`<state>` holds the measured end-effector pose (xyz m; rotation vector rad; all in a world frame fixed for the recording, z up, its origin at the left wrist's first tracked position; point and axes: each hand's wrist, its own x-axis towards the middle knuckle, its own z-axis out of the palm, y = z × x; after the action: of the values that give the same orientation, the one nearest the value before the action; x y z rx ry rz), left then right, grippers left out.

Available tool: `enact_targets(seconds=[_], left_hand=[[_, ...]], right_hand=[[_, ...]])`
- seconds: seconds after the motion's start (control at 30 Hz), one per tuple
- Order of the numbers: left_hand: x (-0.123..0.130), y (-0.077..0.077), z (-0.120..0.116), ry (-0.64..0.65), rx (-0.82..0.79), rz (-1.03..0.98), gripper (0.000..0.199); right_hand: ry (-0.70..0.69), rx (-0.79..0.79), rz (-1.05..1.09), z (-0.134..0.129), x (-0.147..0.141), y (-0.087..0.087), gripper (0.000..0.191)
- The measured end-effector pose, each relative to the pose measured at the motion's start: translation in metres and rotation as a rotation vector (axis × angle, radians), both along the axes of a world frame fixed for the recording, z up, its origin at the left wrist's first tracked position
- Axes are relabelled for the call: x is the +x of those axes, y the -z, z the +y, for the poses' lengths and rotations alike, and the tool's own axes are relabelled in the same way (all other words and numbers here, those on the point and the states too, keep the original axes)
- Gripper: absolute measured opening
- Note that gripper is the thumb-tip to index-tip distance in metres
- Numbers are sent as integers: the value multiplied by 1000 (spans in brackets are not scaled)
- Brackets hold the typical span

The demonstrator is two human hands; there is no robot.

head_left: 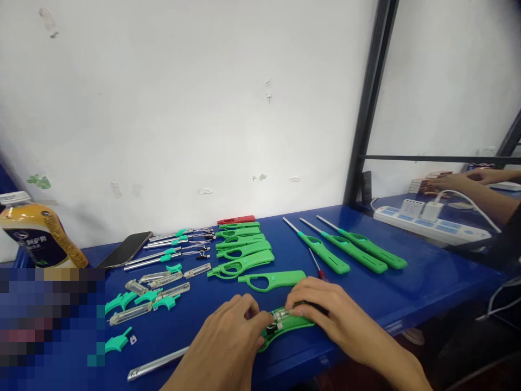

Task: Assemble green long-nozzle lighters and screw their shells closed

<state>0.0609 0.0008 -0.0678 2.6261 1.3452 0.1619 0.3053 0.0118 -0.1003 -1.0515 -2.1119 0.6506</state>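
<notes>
At the table's front edge lies an opened green utility lighter casing (pixel 292 325) with a clear fuel tank (pixel 280 314) and dark small parts inside. My left hand (pixel 230 339) is closed on the casing's left end, thumb and finger pinched together. A silver metal tube (pixel 158 363) runs out leftward from beneath that hand. My right hand (pixel 325 307) grips the casing's right end, fingertips pressing at the clear tank. Just beyond lies a green casing half (pixel 280 279). A screwdriver (pixel 321 274) with a red handle sits behind my right hand. My fingers hide part of the casing.
Several green casings (pixel 244 263) and a red one (pixel 236 220) form a column. Rightward lie three long-nosed lighters (pixel 325 252). Leftward are wired metal tubes (pixel 152 259), clear tanks (pixel 130 314), teal triggers (pixel 118 341), a phone (pixel 126 250) and a bottle (pixel 40 231). Another person's hands (pixel 468 182) work beyond a power strip (pixel 431 225).
</notes>
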Motion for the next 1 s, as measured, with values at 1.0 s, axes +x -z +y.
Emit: enact_targets(seconds=[1.0], left_hand=[[-72,-6,20,-37,272,-215,29]], right_hand=[[73,217,-432,54,12,-1,34]])
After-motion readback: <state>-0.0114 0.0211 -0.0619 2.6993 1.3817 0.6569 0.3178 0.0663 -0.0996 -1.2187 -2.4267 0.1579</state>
